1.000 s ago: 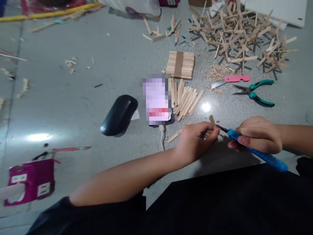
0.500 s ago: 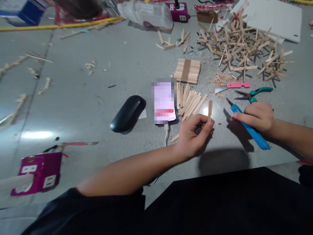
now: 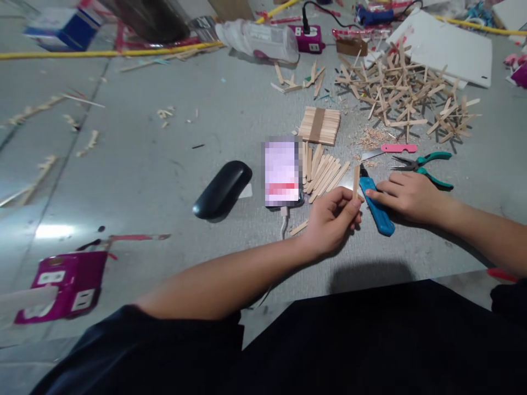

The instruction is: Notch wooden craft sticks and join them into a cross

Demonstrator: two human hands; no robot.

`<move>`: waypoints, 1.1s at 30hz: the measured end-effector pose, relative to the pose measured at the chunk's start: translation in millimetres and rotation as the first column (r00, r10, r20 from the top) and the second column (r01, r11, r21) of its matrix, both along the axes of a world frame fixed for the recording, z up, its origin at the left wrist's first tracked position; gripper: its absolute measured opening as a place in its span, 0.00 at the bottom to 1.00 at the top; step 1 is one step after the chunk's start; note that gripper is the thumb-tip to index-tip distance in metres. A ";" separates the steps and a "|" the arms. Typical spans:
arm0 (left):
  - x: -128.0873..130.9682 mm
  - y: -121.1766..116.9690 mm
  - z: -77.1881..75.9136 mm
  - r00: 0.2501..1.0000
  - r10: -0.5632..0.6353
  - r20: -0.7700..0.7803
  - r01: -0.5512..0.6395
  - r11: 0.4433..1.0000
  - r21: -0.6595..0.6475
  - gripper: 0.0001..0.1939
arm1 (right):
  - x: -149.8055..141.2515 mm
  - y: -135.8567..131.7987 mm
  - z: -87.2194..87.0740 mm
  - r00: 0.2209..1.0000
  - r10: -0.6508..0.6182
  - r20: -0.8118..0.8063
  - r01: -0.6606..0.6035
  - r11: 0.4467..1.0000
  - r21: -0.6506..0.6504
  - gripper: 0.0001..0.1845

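Note:
A short wooden craft stick (image 3: 356,182) stands nearly upright, pinched between the thumb and fingers of my left hand (image 3: 331,222). Just right of it, my right hand (image 3: 407,197) has its thumb and fingers on a blue utility knife (image 3: 376,211), whose dark tip points away from me beside the stick. Whether the knife tip touches the stick is not clear. Beyond my right hand lie teal-handled needle-nose pliers (image 3: 422,163) and a small saw with a pink handle (image 3: 398,148). Loose craft sticks (image 3: 327,175) are fanned out behind my left hand.
A phone (image 3: 282,170) with a blurred screen lies left of the sticks, its cable plugged in. Farther left is a black computer mouse (image 3: 222,189). A banded stick bundle (image 3: 319,125), a heap of crossed sticks (image 3: 405,93) and a plastic bottle (image 3: 259,41) lie farther back.
My right hand has brought the utility knife left, close to the craft stick, and turned it more upright in view. My left hand keeps its pinch on the stick. The view has shifted slightly.

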State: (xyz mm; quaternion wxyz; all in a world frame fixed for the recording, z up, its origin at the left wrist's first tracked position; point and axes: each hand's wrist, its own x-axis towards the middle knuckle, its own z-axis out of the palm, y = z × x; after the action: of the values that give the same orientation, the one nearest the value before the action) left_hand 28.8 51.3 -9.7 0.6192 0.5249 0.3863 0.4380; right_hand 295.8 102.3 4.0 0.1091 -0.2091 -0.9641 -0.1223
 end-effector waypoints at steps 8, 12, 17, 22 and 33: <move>0.3 3.7 -2.6 0.999 0.033 -0.014 -0.032 0.998 0.060 0.27 | 36.5 16.4 27.4 0.939 -0.343 -0.027 0.338 0.933 -0.120 0.17; 2.3 3.9 -3.5 0.998 0.064 0.007 -0.064 0.996 0.058 0.25 | 86.0 31.8 25.9 0.873 -0.482 0.067 0.487 0.870 -0.079 0.44; 4.5 4.6 -1.3 0.996 0.083 0.044 -0.084 0.996 0.020 0.20 | 99.1 34.2 23.3 0.802 -0.547 0.240 0.592 0.784 -0.190 0.28; 4.0 4.2 -1.6 0.993 0.089 0.083 -0.089 0.996 0.002 0.20 | 75.1 29.3 34.0 0.822 -0.526 0.219 0.569 0.738 -0.362 0.27; 2.2 2.2 -7.0 0.978 0.030 0.204 -0.033 0.999 0.012 0.23 | 19.2 -9.3 -3.8 0.902 -0.125 -0.414 -0.052 0.919 -0.390 0.19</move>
State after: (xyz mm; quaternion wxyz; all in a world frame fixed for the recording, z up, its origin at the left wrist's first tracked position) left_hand 31.0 53.5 -16.7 0.6446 0.4758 0.3257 0.5020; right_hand 314.9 93.0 0.2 0.2729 -0.2667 -0.9165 0.1201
